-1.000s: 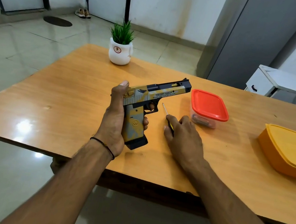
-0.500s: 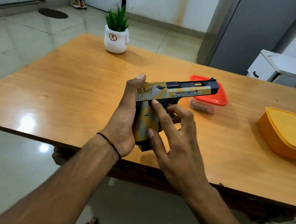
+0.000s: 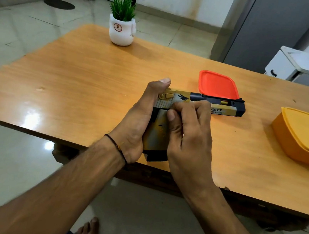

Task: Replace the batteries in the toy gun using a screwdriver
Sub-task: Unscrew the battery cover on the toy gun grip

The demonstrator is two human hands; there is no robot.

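**Two hands on the yellow-and-grey plastic toy gun (image 3: 226, 108)**

Gripped by the handle in the left hand (image 3: 139, 118), thumb up behind the slide; pinched mid-frame by the curled fingers of the right hand (image 3: 189, 134). Held over the near edge of the glossy wooden table (image 3: 74, 84), muzzle rightward. No screwdriver visible. Keep the left grasp firm and find the battery-cover screw first.
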